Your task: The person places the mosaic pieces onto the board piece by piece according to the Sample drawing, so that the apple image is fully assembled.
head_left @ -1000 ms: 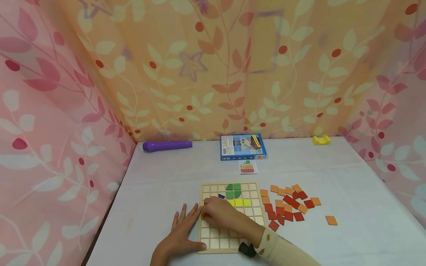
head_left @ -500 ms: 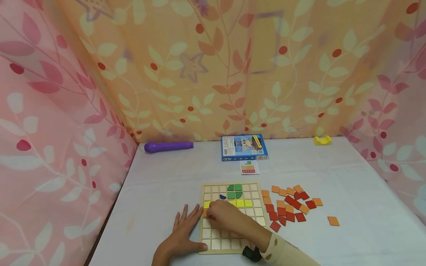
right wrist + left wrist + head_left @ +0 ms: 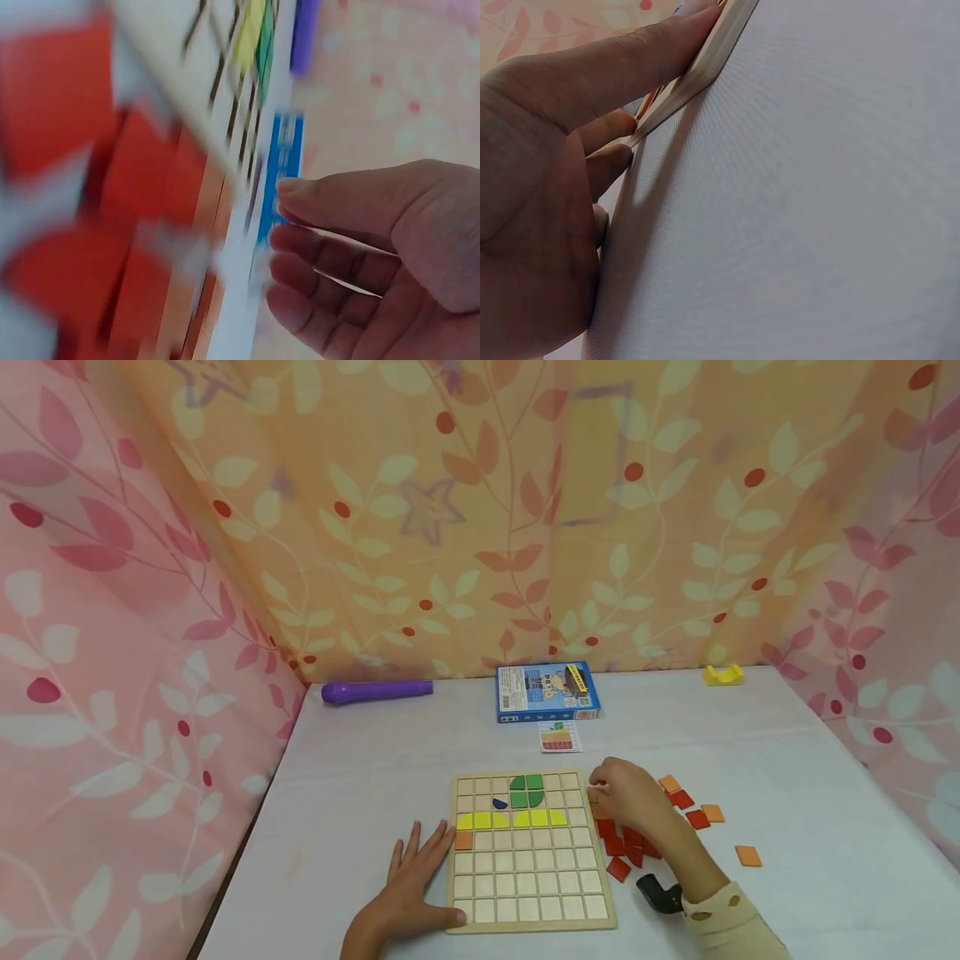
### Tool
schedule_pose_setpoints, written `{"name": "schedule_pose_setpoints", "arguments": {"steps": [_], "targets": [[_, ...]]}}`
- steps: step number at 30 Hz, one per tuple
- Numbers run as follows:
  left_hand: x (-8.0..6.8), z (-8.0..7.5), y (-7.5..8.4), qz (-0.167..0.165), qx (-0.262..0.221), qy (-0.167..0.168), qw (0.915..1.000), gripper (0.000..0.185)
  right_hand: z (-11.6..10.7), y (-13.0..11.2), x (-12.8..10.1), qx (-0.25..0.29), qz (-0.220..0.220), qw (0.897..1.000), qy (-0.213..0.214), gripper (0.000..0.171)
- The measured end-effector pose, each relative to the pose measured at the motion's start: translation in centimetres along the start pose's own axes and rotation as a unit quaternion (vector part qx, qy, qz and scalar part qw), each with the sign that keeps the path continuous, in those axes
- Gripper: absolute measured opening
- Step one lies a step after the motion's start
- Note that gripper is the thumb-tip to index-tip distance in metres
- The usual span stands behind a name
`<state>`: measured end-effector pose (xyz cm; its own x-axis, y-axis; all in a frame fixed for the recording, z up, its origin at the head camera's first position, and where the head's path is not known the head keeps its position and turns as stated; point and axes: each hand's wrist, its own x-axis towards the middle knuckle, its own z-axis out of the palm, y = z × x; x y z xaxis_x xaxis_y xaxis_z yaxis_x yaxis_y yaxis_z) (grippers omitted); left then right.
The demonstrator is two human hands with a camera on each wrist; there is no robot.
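One wooden board (image 3: pixel 528 908) is lying flat on the worktop (image 3: pixel 352 760). It is carrying four green tiles (image 3: pixel 534 782), six yellow tiles (image 3: pixel 539 817), one blue tile (image 3: pixel 499 804) and one orange tile (image 3: pixel 464 840). Right of it, at least three loose orange pieces (image 3: pixel 747 856) and three red pieces (image 3: pixel 618 868) are showing; others are lying partly covered, full count not possible. Farther back are lying one blue box (image 3: pixel 542 692), one printed card (image 3: pixel 558 739), one purple stick (image 3: pixel 377 691), one yellow stand (image 3: pixel 723 675).

Board: pale wood, ridges dividing it into seven rows of seven squares. Greens are forming a block near the top, two square, two rounded at a corner. Yellows are filling the third row except its rightmost cell. Blue, half-round, is sitting above them; orange, square, below the leftmost yellow.

Left hand (image 3: pixel 411 889): grasping nothing, fingers spreading straight by the board's left edge, thumb resting on its near corner. Right hand (image 3: pixel 628 793): reaching over loose pieces beside the board, fingers curling loosely, thumb and index standing apart with nothing visible between; contact unclear.
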<state>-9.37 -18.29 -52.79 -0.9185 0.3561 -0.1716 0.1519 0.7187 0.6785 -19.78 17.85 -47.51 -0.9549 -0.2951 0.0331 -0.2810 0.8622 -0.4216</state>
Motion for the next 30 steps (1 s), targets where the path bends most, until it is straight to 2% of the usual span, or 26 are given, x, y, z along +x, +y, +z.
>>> {"name": "schedule_pose_setpoints", "arguments": {"steps": [3, 6, 15, 30], "targets": [[0.0, 0.0, 0.0, 0.000, -0.004, 0.001, 1.0000, 0.118, -0.9, 2.1, -0.1, -0.008, 0.041, 0.999, -0.008, 0.020], [0.0, 0.1, -0.1, -0.002, -0.006, 0.000, 1.0000, 0.118, -1.0, 3.5, -0.1, -0.005, 0.060, 0.998, -0.020, 0.022], [0.0, 0.1, 0.0, 0.002, -0.011, 0.001, 0.9999, 0.117, -0.1, 4.8, 0.0, -0.002, 0.085, 0.996, -0.030, 0.023], [0.1, 0.0, 0.0, -0.004, -0.007, 0.002, 1.0000, 0.119, 0.1, 5.0, -0.3, 0.010, 0.049, 0.999, -0.008, 0.020]]}}
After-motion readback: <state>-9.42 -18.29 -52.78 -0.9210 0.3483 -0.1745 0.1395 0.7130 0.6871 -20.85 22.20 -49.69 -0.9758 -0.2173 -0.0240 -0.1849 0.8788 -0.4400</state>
